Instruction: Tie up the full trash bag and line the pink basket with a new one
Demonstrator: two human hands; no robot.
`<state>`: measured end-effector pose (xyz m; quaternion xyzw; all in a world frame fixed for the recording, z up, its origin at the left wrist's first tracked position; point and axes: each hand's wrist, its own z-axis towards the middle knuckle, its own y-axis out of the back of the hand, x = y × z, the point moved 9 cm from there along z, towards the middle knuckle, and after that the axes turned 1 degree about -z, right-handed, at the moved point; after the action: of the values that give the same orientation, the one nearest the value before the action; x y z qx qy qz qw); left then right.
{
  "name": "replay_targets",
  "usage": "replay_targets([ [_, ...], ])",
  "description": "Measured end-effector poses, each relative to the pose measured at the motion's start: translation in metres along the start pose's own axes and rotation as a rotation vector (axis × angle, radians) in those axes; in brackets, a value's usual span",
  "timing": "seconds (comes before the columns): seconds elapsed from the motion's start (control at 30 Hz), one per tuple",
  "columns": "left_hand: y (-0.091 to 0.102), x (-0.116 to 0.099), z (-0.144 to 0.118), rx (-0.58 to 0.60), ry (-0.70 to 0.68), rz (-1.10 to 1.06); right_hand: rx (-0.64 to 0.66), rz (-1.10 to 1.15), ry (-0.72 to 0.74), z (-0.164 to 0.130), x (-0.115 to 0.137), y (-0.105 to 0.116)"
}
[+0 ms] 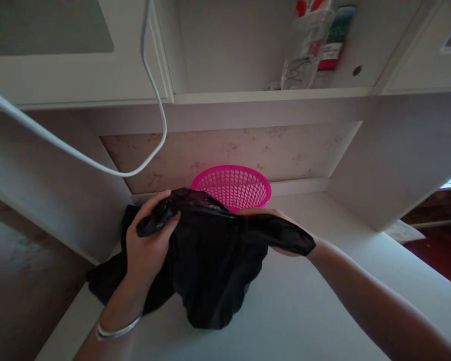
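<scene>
Both your hands — left hand [147, 245], right hand [281, 235] — grip the limp, slippery black plastic bag [214, 265]; hold its rim.

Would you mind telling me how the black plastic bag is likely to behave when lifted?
The black bag sags between the left hand and right hand, so probably floppy. Its thin, glossy film suggests light and somewhat slippery; it would likely crumple rather than slide when pushed.
</scene>
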<state>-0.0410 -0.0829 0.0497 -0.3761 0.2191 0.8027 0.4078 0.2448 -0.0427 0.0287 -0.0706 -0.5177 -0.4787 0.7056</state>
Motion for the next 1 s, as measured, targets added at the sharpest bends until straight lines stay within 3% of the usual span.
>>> replay_targets([
  [0.1,0.014,0.036,0.020,-0.100,0.106,-0.152,-0.095,0.011,-0.088,-0.017,-0.005,0.023],
  [0.2,0.026,0.064,0.036,-0.177,0.214,-0.353,-0.401,-0.007,-0.246,-0.043,-0.018,0.060],
  [0.33,0.028,0.081,0.053,-0.140,0.273,-0.523,-0.737,0.127,-0.370,-0.080,-0.041,0.094],
  [0.43,0.028,0.085,0.060,-0.106,0.277,-0.573,-0.863,0.217,-0.338,-0.092,-0.044,0.111],
  [0.6,0.029,0.083,0.066,-0.070,0.263,-0.630,-1.049,0.175,-0.189,-0.101,-0.026,0.139],
  [0.7,0.035,0.081,0.066,-0.079,0.239,-0.678,-1.007,0.131,-0.134,-0.102,-0.025,0.138],
  [0.8,0.036,0.081,0.060,-0.042,0.258,-0.727,-0.785,0.216,-0.208,-0.099,-0.049,0.118],
  [0.9,0.024,0.093,0.049,0.086,0.400,-0.677,-0.549,0.240,-0.345,-0.097,-0.077,0.092],
  [1.0,0.020,0.105,0.044,0.113,0.489,-0.571,-0.538,0.230,-0.422,-0.099,-0.087,0.089],
])
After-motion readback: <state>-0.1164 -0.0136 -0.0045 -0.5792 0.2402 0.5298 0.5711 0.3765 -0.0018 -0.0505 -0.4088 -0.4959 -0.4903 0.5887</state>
